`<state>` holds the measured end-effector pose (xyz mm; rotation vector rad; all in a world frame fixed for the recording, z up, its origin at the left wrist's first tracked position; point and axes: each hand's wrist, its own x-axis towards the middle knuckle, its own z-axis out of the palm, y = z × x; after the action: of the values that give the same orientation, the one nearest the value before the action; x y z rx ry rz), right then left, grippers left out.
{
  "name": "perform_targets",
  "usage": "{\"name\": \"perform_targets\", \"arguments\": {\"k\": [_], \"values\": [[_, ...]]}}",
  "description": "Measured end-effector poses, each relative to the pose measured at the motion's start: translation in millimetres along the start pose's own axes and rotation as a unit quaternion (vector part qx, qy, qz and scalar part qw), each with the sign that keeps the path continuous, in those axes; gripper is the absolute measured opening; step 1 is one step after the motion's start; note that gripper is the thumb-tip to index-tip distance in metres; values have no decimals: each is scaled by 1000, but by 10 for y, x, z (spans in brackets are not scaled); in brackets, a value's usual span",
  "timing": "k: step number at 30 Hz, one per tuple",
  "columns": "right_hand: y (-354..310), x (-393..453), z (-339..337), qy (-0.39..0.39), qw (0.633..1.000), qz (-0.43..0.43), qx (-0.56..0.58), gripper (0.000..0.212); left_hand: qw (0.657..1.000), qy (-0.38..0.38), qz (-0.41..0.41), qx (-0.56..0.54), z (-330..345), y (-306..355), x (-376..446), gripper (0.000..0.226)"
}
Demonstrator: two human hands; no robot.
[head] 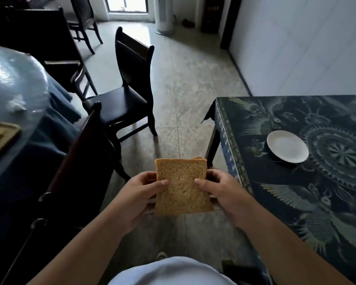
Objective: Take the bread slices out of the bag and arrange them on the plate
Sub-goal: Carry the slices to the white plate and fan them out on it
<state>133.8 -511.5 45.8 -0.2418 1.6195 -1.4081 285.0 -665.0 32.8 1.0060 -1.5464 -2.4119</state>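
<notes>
A stack of brown bread slices is held flat in front of me over the floor, top slice facing up, with the corner of another slice showing behind it. My left hand grips the stack's left edge, thumb on top. My right hand grips the right edge the same way. A thin clear bag seems to lie under the stack, but I cannot tell for sure. A round white plate sits bare on the patterned table to the right, apart from the bread.
The table's near-left corner and leg lie just right of my right hand. A dark chair stands ahead on the tiled floor, and another chair back is close on my left. A round table with plastic cover stands at the far left.
</notes>
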Motion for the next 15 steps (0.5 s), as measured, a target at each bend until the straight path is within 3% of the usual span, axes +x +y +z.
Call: {"name": "perform_targets", "arguments": {"k": [5,15], "values": [[-90,367,199,-7,1000,4,4,20,1000,15,-8,-13,-305,205,239,48],[-517,1389,-88,-18,999,10,32,26,997,23,-32,-70,-395,571,1280,37]]}}
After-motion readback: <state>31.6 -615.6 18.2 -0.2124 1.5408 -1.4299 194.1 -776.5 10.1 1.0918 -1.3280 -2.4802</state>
